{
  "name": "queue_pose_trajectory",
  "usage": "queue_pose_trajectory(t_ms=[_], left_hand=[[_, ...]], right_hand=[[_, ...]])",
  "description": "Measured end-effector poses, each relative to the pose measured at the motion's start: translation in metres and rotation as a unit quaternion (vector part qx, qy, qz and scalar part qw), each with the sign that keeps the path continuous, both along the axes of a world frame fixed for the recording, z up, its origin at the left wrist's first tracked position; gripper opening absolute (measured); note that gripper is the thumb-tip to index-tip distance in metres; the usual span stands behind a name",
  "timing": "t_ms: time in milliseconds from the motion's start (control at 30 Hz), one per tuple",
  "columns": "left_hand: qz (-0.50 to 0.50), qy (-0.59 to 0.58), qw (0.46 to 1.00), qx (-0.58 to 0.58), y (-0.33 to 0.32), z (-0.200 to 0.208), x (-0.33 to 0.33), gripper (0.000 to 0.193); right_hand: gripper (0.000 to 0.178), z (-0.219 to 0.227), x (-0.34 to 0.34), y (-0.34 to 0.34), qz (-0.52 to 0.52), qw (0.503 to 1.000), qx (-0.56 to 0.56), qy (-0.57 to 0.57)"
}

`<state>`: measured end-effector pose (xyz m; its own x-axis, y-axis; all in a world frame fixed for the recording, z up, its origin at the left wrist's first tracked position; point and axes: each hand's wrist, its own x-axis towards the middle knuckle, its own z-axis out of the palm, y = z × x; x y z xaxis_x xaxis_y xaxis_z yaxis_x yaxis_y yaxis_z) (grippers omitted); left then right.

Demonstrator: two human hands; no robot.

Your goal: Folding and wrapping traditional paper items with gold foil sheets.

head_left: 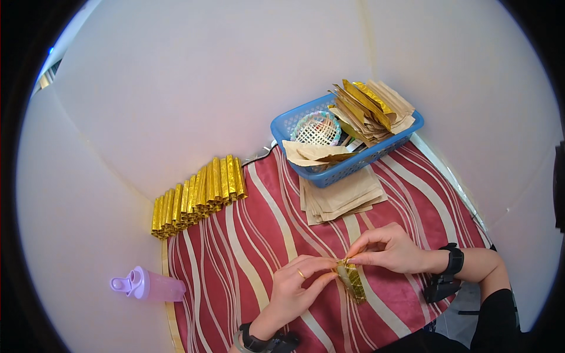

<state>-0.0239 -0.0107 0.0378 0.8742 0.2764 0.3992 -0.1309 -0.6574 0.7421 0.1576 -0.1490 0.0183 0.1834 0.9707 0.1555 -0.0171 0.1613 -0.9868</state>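
Near the front of the cloth, a small piece of gold foil paper (354, 283), partly folded or rolled, is pinched between my two hands. My left hand (296, 283) grips its upper left edge between thumb and fingers, and a ring shows on one finger. From the other side, my right hand (389, 250) pinches the top end, fingers bent close to the left fingertips. The gold piece hangs tilted toward me, its lower end free. Just beyond the hands lies a stack of tan paper sheets (341, 197).
A blue plastic basket (347, 165) at the back holds folded tan and gold papers (374, 112) and a small woven basket (318, 128). Gold paper rolls (200, 191) are piled at the back left. A purple bottle (156, 286) stands left on the red striped cloth (265, 229).
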Motion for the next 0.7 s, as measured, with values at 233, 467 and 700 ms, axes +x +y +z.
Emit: queue_pose_trajectory(t_ms=[233,467,700], left_hand=[[-0.012,-0.03,0.999,0.016,0.003,0.0,0.004,0.023],[0.029,-0.037,0.991,0.122,-0.004,0.009,0.002,0.028],[-0.029,-0.008,0.998,0.056,0.0,0.013,-0.001,0.026]], right_hand=[[0.016,-0.001,0.0,-0.001,-0.031,0.988,0.062,-0.137],[0.014,0.006,-0.003,-0.003,-0.022,0.982,0.084,-0.167],[0.014,0.005,-0.004,-0.004,0.006,0.988,0.09,-0.126]])
